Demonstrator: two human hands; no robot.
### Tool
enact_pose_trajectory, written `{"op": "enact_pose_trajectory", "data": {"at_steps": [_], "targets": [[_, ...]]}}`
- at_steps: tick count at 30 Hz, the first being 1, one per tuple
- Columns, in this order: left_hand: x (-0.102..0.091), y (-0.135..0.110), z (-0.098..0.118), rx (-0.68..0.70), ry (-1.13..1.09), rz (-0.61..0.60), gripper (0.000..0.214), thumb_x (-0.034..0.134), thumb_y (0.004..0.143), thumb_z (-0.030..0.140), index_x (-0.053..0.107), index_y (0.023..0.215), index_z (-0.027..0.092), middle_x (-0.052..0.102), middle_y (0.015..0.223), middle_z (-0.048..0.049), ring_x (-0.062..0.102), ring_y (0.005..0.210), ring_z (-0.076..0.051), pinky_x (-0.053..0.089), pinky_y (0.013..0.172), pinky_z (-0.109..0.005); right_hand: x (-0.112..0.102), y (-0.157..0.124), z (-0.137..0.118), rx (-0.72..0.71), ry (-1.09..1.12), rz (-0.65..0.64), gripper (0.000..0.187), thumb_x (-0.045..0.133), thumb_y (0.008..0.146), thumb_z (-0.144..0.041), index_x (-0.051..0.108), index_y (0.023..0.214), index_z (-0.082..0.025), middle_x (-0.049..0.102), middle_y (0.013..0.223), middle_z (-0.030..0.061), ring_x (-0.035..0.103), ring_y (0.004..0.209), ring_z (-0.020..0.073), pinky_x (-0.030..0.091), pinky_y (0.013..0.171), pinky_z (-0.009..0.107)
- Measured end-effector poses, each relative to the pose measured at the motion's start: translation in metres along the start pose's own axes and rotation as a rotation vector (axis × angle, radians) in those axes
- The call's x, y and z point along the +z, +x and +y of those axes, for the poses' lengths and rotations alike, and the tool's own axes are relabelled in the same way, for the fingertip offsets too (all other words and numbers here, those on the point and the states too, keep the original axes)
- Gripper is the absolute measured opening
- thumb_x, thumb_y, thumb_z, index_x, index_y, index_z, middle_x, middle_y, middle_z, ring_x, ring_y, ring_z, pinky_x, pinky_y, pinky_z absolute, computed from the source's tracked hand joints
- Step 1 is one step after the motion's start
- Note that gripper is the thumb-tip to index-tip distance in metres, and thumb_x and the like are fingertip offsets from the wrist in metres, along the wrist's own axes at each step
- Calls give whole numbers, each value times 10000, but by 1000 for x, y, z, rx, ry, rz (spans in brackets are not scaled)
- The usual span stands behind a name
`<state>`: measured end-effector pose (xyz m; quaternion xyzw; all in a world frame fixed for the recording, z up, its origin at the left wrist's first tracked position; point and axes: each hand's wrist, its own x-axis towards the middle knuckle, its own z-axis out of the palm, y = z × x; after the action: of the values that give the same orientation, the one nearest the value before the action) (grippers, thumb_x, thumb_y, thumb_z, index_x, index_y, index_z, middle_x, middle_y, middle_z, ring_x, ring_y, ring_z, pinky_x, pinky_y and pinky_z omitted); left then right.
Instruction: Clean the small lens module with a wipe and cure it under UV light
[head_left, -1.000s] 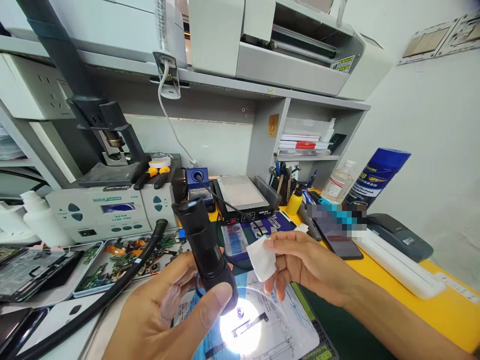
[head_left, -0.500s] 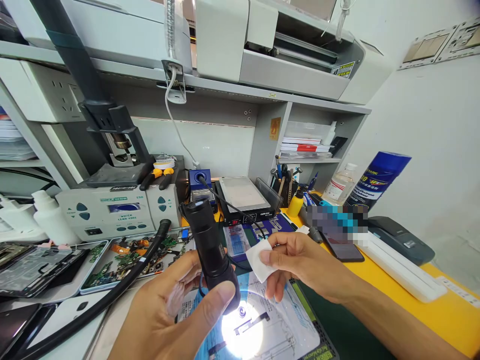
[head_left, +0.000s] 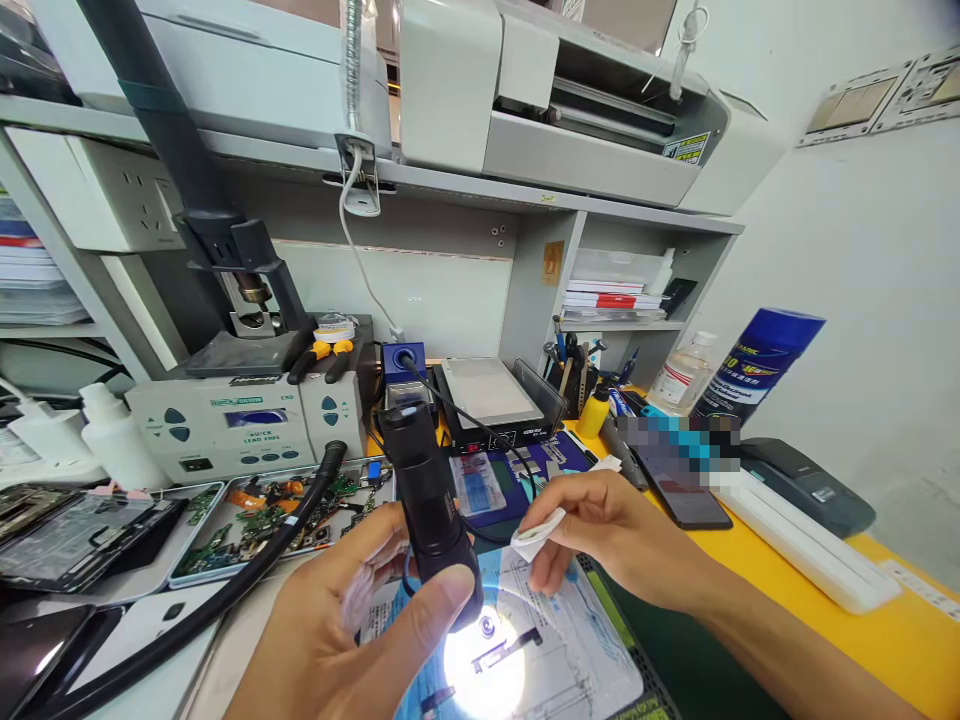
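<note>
My left hand [head_left: 352, 630] grips a black flashlight [head_left: 429, 505], lens pointed down, throwing a bright spot on a printed work mat [head_left: 540, 660]. A small dark part [head_left: 487, 628] lies in that lit patch. My right hand [head_left: 600, 535] pinches a small white wipe [head_left: 536, 530] just right of the flashlight, above the mat. Both hands hover over the front middle of the bench.
A soldering station [head_left: 240, 425] and white bottle [head_left: 116, 440] stand at left, with a tray of circuit boards [head_left: 255, 505] and a black hose [head_left: 247, 570]. A hot plate [head_left: 491, 400], tool holder [head_left: 574, 375], blue spray can [head_left: 757, 365], phone [head_left: 686, 490] and white bar [head_left: 802, 545] sit behind and right.
My right hand has lowered slightly and folded the white wipe between its fingers, so less of it shows. The flashlight stays held over the mat.
</note>
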<state>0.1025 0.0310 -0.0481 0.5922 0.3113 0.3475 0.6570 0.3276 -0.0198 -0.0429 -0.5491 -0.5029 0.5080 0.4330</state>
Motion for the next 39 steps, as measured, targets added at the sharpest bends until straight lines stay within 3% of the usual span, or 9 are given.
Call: {"op": "enact_pose_trajectory", "data": {"at_steps": [7,12,15,19,23,27,33,39], "targets": [[-1,0,-1,-31,-18,3,518,769,766,490,635,1219,279,642,1304,1,574,1231,-242,549,928,-199,-1,-6,4,-122,-93,36,252,555,867,-233,778,898,-120,716,787,92,701,662,193,566,662,336],[0,0,-2,-20,-36,20,544,783,748,483,640,1228,269,633,1322,-17,566,1244,-275,570,910,-232,-4,-6,4,-189,9,-41,308,560,882,-309,769,959,-95,711,844,128,696,741,235,543,713,377],[1,-1,0,-23,-34,31,539,783,746,482,656,1215,248,667,1270,-29,603,1196,-275,571,917,-244,-4,-7,2,-115,-103,26,320,646,871,-415,747,845,-112,699,779,98,686,705,218,521,695,349],[1,-2,2,-12,16,45,522,782,741,490,668,1191,251,677,1251,-19,618,1173,-256,550,948,-230,-2,-8,1,-5,-148,53,217,773,786,-345,664,802,-157,681,705,42,629,674,170,481,659,294],[0,-2,2,-27,35,37,522,767,752,504,655,1195,251,666,1272,-20,611,1183,-252,553,922,-213,-3,-7,3,-9,-106,-21,159,700,860,-288,607,927,-177,641,683,2,594,653,142,471,657,289],[0,-2,2,-5,37,7,449,747,789,480,652,1179,280,677,1251,13,626,1158,-223,562,853,-170,-4,-4,5,15,-34,-36,370,719,830,-207,530,1148,-201,628,750,-36,604,629,125,498,660,297],[-1,-1,2,69,47,-20,395,697,841,460,660,1187,272,684,1237,14,652,1107,-207,557,874,-185,-3,-1,4,155,104,-105,351,738,817,-266,574,1096,-130,671,638,2,623,582,133,503,633,295],[-1,-1,3,20,61,0,453,718,812,475,649,1209,269,671,1261,-1,640,1134,-256,586,824,-230,-4,1,4,156,91,-93,330,767,789,-310,640,1018,-108,709,643,44,663,589,152,544,635,308]]}}
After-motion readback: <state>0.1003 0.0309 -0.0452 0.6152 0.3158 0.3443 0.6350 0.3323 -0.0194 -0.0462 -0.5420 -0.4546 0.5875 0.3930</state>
